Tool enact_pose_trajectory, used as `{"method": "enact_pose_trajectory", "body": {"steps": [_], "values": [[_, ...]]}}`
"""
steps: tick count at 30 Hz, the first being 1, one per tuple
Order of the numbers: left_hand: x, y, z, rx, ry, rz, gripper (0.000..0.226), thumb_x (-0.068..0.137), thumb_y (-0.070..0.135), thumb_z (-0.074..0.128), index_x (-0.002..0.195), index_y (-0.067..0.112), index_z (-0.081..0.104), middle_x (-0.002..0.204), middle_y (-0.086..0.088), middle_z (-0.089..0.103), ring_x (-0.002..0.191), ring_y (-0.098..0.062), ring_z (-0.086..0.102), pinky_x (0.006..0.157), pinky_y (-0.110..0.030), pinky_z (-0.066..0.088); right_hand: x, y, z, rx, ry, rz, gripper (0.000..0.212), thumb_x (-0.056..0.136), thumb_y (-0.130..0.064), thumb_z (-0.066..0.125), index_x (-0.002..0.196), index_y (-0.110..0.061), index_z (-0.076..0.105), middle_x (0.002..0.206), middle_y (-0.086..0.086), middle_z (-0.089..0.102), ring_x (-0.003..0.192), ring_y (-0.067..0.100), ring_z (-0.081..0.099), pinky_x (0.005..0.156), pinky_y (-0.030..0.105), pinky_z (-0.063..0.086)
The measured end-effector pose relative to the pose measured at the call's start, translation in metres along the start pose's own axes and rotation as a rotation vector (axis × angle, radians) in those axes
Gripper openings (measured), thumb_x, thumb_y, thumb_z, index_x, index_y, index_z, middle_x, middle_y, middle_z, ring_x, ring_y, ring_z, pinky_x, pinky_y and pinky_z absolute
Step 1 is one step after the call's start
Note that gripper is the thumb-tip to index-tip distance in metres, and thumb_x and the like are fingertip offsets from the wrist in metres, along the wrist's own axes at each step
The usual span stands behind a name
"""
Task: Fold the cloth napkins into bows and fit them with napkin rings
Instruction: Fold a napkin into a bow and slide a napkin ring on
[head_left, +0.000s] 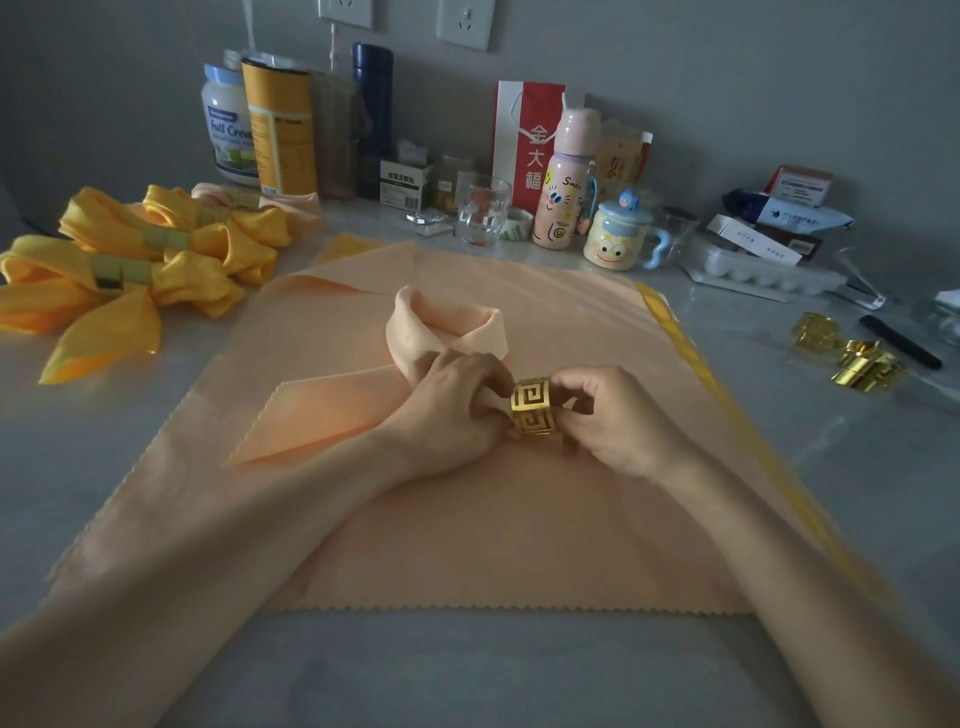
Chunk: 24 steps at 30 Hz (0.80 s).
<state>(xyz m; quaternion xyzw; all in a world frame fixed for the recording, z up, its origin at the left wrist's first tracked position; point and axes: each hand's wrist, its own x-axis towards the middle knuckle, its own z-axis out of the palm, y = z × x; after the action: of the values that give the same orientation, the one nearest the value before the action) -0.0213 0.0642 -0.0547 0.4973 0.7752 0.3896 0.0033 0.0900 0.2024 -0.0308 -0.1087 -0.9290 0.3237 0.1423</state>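
Observation:
A folded peach napkin (447, 325) lies on a flat peach cloth (467, 519) in the middle of the table, with a loop at the back and a pointed tail at the left. My left hand (452, 400) grips the gathered middle of the napkin. My right hand (618, 415) pinches a gold cut-out napkin ring (534, 407) right against the gathered end. Whether cloth is inside the ring is hidden by my fingers. Finished yellow bows (130, 265) with rings lie at the left, one peach bow (249, 200) behind them.
Loose gold rings (847, 353) and a black pen (898, 340) lie at the right. A yellow cloth (675, 332) peeks out under the peach one. Tins, bottles, a glass (480, 210), a cartoon mug (618, 236) and boxes line the back wall.

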Motion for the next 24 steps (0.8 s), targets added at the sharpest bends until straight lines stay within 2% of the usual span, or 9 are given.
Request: {"method": "enact_pose_trajectory", "body": {"steps": [1,3,4,6,9,12,16,20,24], "values": [[-0.002,0.001,0.001,-0.006,0.005,0.041,0.039,0.074,0.03,0.055,0.109,0.015,0.052,0.098,0.015,0.044,0.101,-0.003,0.027,0.096,-0.018,0.013,-0.001,0.001,-0.001,-0.017,0.02,-0.001,0.022,0.082,-0.001,0.061,0.073,-0.021,0.064,0.06,-0.004,0.061,0.045,0.008,0.055,0.046,0.017,0.041],[-0.004,-0.001,0.002,0.078,-0.001,0.167,0.062,0.068,0.037,0.048,0.124,0.011,0.047,0.115,0.009,0.051,0.116,-0.007,0.032,0.111,-0.031,0.005,-0.001,0.0,-0.001,-0.049,0.048,-0.006,0.025,0.083,-0.002,0.061,0.07,-0.023,0.057,0.052,-0.012,0.053,0.042,0.003,0.052,0.044,0.012,0.035],[-0.004,-0.004,0.004,0.152,-0.01,0.219,0.068,0.07,0.042,0.05,0.13,0.011,0.046,0.123,0.004,0.053,0.124,-0.012,0.035,0.115,-0.035,-0.002,-0.001,-0.001,-0.001,-0.062,0.056,-0.012,0.025,0.083,-0.003,0.061,0.07,-0.023,0.056,0.051,-0.013,0.051,0.044,0.001,0.052,0.046,0.011,0.035],[-0.004,-0.007,0.006,0.228,-0.01,0.297,0.069,0.075,0.053,0.05,0.131,0.013,0.05,0.124,-0.002,0.058,0.124,-0.015,0.043,0.113,-0.033,-0.007,-0.003,-0.003,0.002,-0.075,0.061,-0.033,0.019,0.085,-0.004,0.06,0.074,-0.019,0.058,0.056,-0.015,0.051,0.052,-0.003,0.052,0.051,0.011,0.036],[-0.001,-0.009,0.002,0.202,0.028,0.29,0.061,0.075,0.053,0.047,0.12,0.014,0.058,0.111,-0.001,0.064,0.112,-0.014,0.05,0.112,-0.044,0.008,-0.004,-0.004,0.004,-0.055,0.086,-0.054,0.011,0.087,-0.008,0.059,0.08,-0.017,0.061,0.065,-0.013,0.056,0.059,-0.001,0.053,0.056,0.011,0.037],[0.003,-0.015,-0.002,0.245,0.06,0.281,0.051,0.073,0.039,0.054,0.117,0.013,0.061,0.111,-0.002,0.064,0.109,-0.02,0.056,0.108,-0.057,0.02,-0.002,-0.009,0.0,0.089,0.125,0.042,0.011,0.088,-0.012,0.06,0.079,-0.018,0.062,0.067,-0.006,0.061,0.055,0.006,0.053,0.056,0.02,0.044],[0.008,-0.021,-0.01,0.266,0.106,0.225,0.047,0.077,0.024,0.065,0.122,0.013,0.058,0.12,-0.006,0.06,0.116,-0.026,0.056,0.111,-0.049,0.009,-0.004,-0.015,-0.012,0.369,0.011,0.29,0.01,0.092,-0.006,0.054,0.085,-0.011,0.06,0.059,0.005,0.054,0.037,0.006,0.04,0.036,0.012,0.027],[0.007,-0.027,-0.012,0.276,0.086,0.114,0.05,0.088,0.016,0.06,0.135,0.02,0.043,0.136,-0.002,0.05,0.137,-0.017,0.032,0.114,-0.042,-0.007,-0.005,-0.012,-0.028,0.265,-0.154,0.302,0.015,0.09,-0.005,0.056,0.096,-0.017,0.062,0.064,0.004,0.051,0.041,0.006,0.034,0.037,0.012,0.026],[0.007,-0.028,-0.011,0.334,0.053,0.12,0.049,0.091,0.015,0.054,0.137,0.023,0.039,0.131,-0.002,0.05,0.133,-0.02,0.033,0.114,-0.041,-0.007,-0.007,-0.012,-0.019,0.132,-0.412,0.239,0.016,0.089,-0.005,0.059,0.092,-0.021,0.062,0.071,0.006,0.056,0.048,0.005,0.042,0.042,0.012,0.032]]}}
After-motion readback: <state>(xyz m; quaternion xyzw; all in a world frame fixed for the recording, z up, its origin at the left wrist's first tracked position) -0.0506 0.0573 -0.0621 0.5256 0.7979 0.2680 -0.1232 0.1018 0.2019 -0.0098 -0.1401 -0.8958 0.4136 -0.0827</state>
